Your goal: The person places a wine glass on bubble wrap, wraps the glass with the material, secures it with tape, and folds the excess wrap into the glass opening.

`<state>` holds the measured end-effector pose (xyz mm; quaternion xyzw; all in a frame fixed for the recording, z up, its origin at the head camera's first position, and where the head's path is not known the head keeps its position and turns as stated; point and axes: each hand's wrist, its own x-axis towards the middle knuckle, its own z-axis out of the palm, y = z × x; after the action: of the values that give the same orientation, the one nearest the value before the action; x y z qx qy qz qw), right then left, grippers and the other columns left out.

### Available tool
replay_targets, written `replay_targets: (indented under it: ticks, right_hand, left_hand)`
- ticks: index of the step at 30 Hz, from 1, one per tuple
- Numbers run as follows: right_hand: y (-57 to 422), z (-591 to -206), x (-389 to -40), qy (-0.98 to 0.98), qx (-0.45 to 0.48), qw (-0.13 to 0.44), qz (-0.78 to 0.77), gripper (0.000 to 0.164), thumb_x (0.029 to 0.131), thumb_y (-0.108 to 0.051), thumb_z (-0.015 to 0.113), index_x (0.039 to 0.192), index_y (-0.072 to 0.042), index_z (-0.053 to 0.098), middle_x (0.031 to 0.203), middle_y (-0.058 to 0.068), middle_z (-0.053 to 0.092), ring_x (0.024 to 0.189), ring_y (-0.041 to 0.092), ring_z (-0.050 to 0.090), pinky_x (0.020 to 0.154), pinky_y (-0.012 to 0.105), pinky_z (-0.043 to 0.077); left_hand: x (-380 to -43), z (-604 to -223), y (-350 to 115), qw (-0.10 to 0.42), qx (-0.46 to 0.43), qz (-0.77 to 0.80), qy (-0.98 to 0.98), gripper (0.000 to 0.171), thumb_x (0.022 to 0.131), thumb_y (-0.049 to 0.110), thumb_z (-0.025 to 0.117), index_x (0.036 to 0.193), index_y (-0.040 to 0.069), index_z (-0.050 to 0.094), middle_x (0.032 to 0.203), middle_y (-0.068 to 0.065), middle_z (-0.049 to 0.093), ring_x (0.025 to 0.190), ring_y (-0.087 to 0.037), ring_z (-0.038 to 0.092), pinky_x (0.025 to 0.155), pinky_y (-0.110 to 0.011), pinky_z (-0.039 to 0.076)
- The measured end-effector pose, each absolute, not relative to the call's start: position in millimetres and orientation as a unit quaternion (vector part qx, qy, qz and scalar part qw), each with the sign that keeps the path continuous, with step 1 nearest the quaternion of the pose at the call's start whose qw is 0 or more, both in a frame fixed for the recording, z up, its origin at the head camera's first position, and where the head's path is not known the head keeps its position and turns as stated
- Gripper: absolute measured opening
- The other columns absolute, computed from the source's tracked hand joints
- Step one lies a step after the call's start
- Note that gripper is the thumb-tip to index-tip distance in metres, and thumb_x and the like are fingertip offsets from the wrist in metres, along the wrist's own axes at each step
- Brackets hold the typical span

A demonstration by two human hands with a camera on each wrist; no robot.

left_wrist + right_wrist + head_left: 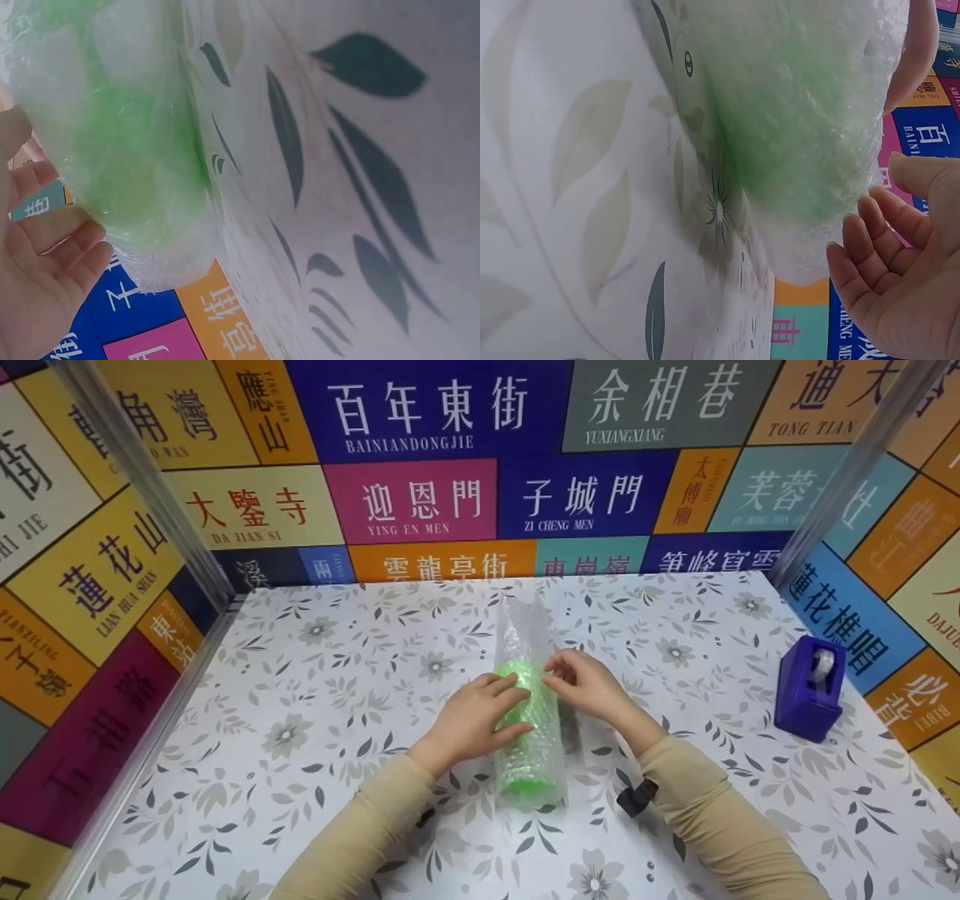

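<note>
A bright green, roughly cylindrical thing wrapped in clear bubble wrap [534, 750] lies lengthwise on the table, with loose wrap past its far end. Its exact kind is hidden by the wrap. My left hand [480, 715] rests on its left side and top, the fingers spread over the wrap. In the left wrist view, the left fingers [71, 244] lie against the wrapped green thing [142, 165]. My right hand [589, 682] is at its upper right edge, the fingertips by the wrap. The right wrist view shows the thumb and fingers [885, 232] apart, beside the wrap [810, 135].
A purple tape dispenser [808, 690] with a roll of clear tape stands at the table's right side. The tabletop [247, 810] has a white leaf-and-flower cover. Colourful panels with lettering [420, 502] wall in the back and sides.
</note>
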<state>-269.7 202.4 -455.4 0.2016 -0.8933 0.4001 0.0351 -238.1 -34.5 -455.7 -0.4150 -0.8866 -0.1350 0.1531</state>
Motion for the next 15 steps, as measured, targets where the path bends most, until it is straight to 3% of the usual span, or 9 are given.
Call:
replay_targets:
  ticks: [7, 15]
  right_hand:
    - [206.4, -457.9, -269.2, -0.893, 0.194, 0.037, 0.405, 0.019, 0.095, -0.018, 0.067, 0.105, -0.003, 0.062, 0.090, 0.005, 0.061, 0.078, 0.018, 0.056, 0.070, 0.032, 0.048]
    - [212.3, -458.0, -268.6, -0.895, 0.170, 0.015, 0.412, 0.022, 0.096, -0.023, 0.066, 0.105, -0.004, 0.062, 0.091, 0.005, 0.062, 0.081, 0.018, 0.056, 0.070, 0.031, 0.048]
  left_hand:
    - [-239.3, -453.3, -40.3, 0.158, -0.396, -0.172, -0.888, 0.049, 0.097, 0.049, 0.058, 0.129, 0.012, 0.061, 0.124, -0.006, 0.065, 0.114, -0.024, 0.059, 0.097, -0.038, 0.050]
    - [-245.9, -452.0, -48.0, 0.108, -0.331, -0.230, -0.909, 0.054, 0.097, 0.048, 0.058, 0.137, 0.012, 0.057, 0.129, -0.007, 0.063, 0.119, -0.025, 0.057, 0.101, -0.040, 0.048]
